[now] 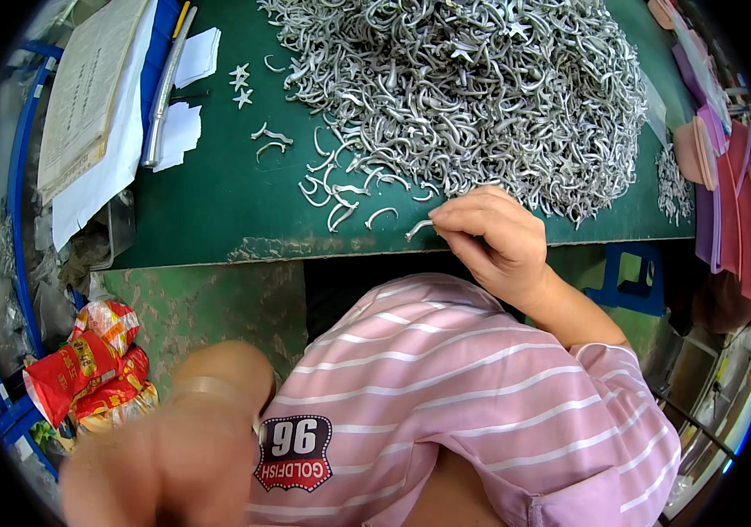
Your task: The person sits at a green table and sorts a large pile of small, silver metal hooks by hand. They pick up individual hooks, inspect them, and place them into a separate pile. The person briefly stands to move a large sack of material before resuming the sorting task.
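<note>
My right hand (496, 235) is at the near edge of the green table (191, 211), thumb and fingertips pinched together on a small curved silver metal piece (419, 228). Just beyond it rises a big heap of similar silver pieces (472, 105), with a few star shapes among them. Loose curved pieces (340, 198) lie scattered on the table left of that hand. Close to the camera at the lower left, my left hand (160, 465) is smeared by motion, away from the table. Its fingers cannot be made out.
Three silver stars (242, 86) stand apart at the left. Papers (99, 105) and a metal rod (165, 97) lie beyond them. Red and yellow packages (99, 360) sit below the table's left end. A blue stool (628, 277) and colored sheets (731, 193) are at the right.
</note>
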A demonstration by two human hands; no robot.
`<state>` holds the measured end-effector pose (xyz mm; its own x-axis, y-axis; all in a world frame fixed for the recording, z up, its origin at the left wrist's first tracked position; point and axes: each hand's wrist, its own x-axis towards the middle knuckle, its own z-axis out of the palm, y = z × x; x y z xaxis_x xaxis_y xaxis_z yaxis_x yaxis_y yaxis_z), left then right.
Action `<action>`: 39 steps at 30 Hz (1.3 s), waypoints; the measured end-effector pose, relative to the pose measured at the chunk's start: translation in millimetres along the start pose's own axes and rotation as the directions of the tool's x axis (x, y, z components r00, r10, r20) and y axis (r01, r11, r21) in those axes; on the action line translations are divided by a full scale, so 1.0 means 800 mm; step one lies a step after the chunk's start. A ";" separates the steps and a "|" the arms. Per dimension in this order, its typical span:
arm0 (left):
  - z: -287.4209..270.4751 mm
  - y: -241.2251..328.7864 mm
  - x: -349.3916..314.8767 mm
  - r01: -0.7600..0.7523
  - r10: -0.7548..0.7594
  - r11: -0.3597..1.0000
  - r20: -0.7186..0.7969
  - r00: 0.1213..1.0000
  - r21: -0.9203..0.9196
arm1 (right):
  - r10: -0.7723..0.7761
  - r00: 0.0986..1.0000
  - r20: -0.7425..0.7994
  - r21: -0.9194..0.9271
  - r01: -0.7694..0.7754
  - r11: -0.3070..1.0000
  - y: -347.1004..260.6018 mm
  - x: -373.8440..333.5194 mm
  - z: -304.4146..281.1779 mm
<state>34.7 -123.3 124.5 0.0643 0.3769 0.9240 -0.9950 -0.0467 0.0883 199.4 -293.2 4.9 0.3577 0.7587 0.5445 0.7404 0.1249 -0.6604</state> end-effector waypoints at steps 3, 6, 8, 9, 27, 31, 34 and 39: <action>-0.037 -0.010 -0.067 0.554 -0.542 0.786 -0.126 0.831 0.274 | 0.100 0.993 -0.066 0.117 -0.092 0.989 -0.003 -0.004 0.004; -0.037 -0.029 -0.124 0.878 -0.862 0.312 -0.279 0.423 0.364 | 0.223 0.967 -0.124 0.223 -0.192 0.956 -0.005 -0.007 0.009; -0.037 -0.035 -0.153 0.881 -0.896 0.189 -0.291 0.335 0.434 | 0.271 0.957 -0.108 0.266 -0.234 0.935 -0.007 -0.007 0.014; -0.034 -0.034 -0.155 0.876 -0.914 0.163 -0.265 0.308 0.453 | 0.294 0.950 -0.101 0.284 -0.256 0.924 -0.009 -0.006 0.016; -0.021 -0.039 -0.155 0.990 -0.915 0.139 -0.386 0.120 -0.022 | -0.063 0.994 -0.091 0.109 0.073 0.991 -0.013 -0.001 0.007; -0.020 -0.040 -0.156 0.979 -0.915 0.122 -0.400 0.048 -0.161 | -0.085 0.993 -0.080 0.087 0.092 0.992 -0.013 -0.003 0.011; -0.023 -0.041 -0.159 0.972 -0.915 0.111 -0.403 0.018 -0.208 | -0.078 0.994 -0.081 0.093 0.086 0.992 -0.013 -0.003 0.012; -0.024 -0.043 -0.161 0.968 -0.921 0.105 -0.389 0.009 -0.227 | -0.083 0.994 -0.066 0.084 0.089 0.993 -0.012 -0.003 0.011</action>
<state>59.3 -152.6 -4.6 0.8875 0.4059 -0.2180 -0.0592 0.5697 0.8197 186.1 -290.6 5.5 0.3314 0.7019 0.6305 0.7189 0.2450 -0.6505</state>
